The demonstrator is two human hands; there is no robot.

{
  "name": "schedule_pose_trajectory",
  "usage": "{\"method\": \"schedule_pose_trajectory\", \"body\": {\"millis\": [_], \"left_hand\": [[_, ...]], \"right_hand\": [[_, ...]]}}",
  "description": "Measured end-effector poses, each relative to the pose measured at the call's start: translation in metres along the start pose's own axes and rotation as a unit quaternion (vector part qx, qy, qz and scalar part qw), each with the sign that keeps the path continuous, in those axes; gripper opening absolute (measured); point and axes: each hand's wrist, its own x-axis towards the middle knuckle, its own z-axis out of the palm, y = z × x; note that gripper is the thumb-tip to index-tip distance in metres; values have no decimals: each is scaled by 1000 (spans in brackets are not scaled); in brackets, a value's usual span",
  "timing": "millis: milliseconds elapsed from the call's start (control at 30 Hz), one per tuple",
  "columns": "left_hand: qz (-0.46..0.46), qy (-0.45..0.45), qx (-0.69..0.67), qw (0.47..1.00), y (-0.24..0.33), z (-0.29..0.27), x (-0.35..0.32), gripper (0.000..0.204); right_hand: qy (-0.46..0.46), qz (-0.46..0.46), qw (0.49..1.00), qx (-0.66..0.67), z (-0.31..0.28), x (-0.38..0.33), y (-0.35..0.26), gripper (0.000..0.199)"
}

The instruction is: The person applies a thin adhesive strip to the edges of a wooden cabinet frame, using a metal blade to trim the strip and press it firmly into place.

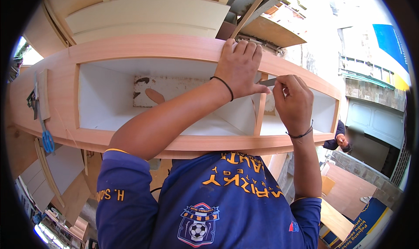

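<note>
A long cabinet with a pinkish wood-grain frame and white insides lies in front of my body. My left hand bears on its far rail. The fingers curl over the far edge, their tips hidden, and the thumb stretches right towards the upright divider. My right hand is closed in a pinch on a thin grey blade. The blade points left at the divider's top, close to my left thumb. Its handle, if it has one, is hidden in my fist.
On the cabinet's left end lie blue-handled scissors, a wood strip and a small dark tool. Pale panels stand beyond the far rail. Another person's hand shows past the right end, near boards.
</note>
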Motion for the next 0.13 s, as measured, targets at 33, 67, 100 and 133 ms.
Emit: {"method": "schedule_pose_trajectory", "body": {"millis": [33,67,100,133], "left_hand": [[1,-1,-5,1000,-1,0,0,98],[2,-2,-11,1000,-1,1,1,98],[3,-3,-16,1000,-2,1,1,97],[2,-3,-16,1000,-3,2,1,97]], "right_hand": [[-1,-3,1000,-7,0,1,1,6],[-1,-6,1000,-14,1,1,1,6],[-2,-9,1000,-21,1,1,1,6],[-4,3,1000,-18,2,1,1,5]]}}
